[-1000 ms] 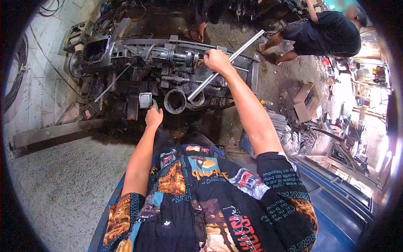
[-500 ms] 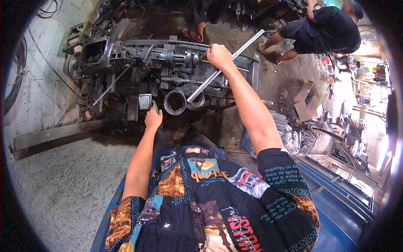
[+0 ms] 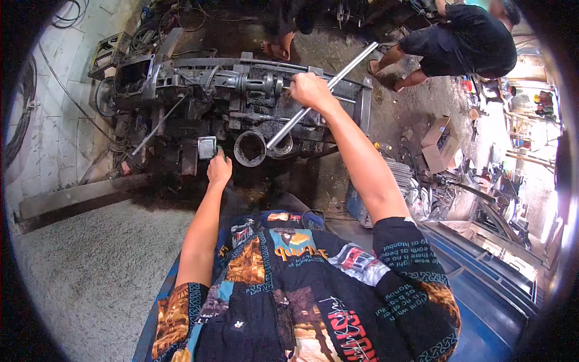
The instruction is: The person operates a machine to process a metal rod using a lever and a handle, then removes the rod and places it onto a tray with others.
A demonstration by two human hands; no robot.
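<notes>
Two bare hands reach over the greasy machine frame (image 3: 362, 111), and the relation that matters most is at the right one. The right hand (image 3: 310, 90) is at the right-hand end of the dark shaft assembly (image 3: 258, 85), whose long axis runs sideways across the view, roughly in line with the frame. From the right grip the assembly lies to the left; the right hand is clearly the nearer of the two, while the left hand (image 3: 219, 171) is lower and farther left. The right fingers curl inward and the grip looks narrow, but the back of the hand hides its inner side, so I cannot tell whether it holds anything or actually touches the shaft end. The left grip is curled at a small green piece (image 3: 220, 150), mostly hidden by the fingers, just beside a square metal part (image 3: 207, 147); whether those two are joined I cannot tell. A bright metal bar (image 3: 356, 63) slants across the frame, passing beside and partly behind the right hand and wrist, its lower end near two open metal rings (image 3: 250, 149), which sit side by side along the near edge. Beyond the bar's upper end, a co-worker (image 3: 476, 42) in dark clothes bends forward, well apart from the assembly.
</notes>
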